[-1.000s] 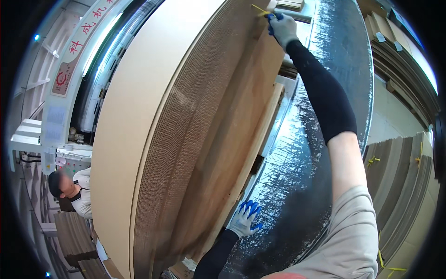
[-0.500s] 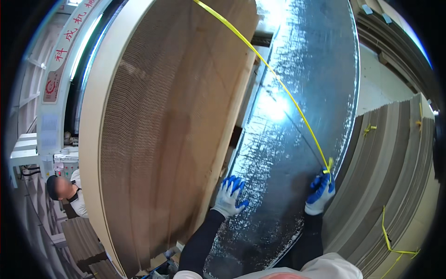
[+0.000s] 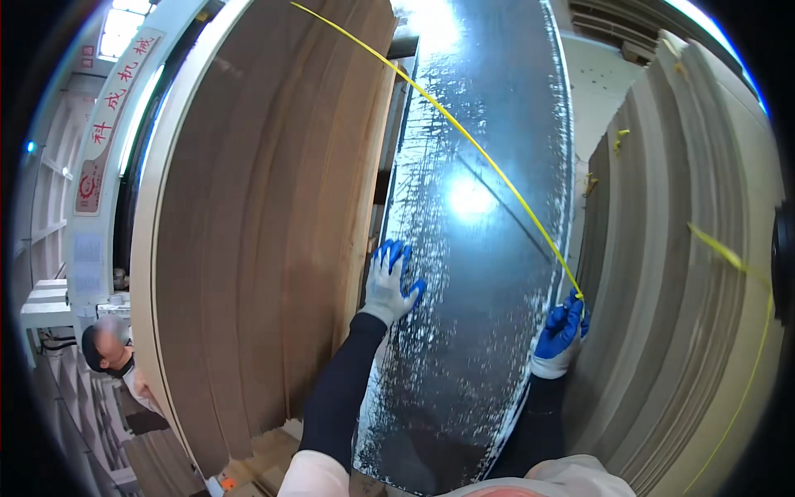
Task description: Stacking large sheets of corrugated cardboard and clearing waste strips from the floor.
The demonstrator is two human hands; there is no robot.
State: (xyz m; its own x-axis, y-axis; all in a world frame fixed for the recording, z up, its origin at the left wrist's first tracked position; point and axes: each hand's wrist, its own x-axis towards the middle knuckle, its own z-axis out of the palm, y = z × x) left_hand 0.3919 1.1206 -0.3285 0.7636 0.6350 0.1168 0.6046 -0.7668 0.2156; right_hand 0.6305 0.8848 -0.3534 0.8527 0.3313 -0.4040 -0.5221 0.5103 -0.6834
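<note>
Two gloved hands here, one busy. Right hand (image 3: 561,335) has its fingertips pinched on the near end of a yellow strap (image 3: 497,170), by the right edge of the metal table (image 3: 464,323). Strap runs diagonally over the table to the left stack (image 3: 265,199). Line is nearly straight and its shadow falls apart from it, so it's off the surface, probably under some tension; fits the fingertip grip. Far end is up at the view's top edge, can't tell what fixes it. Left hand (image 3: 387,286) has fingers spread, grasping nothing, at the table's left edge beside the left stack. Likely a brace for balance; can't read how hard it presses. Room: table is a long strip between two stacks. Left side is a narrow gap. Right hand is just beside the right stack (image 3: 654,273), so tight sideways. Most room is lengthwise, plus the span between hands. Co-worker (image 3: 116,352) is past the left stack, well apart.
</note>
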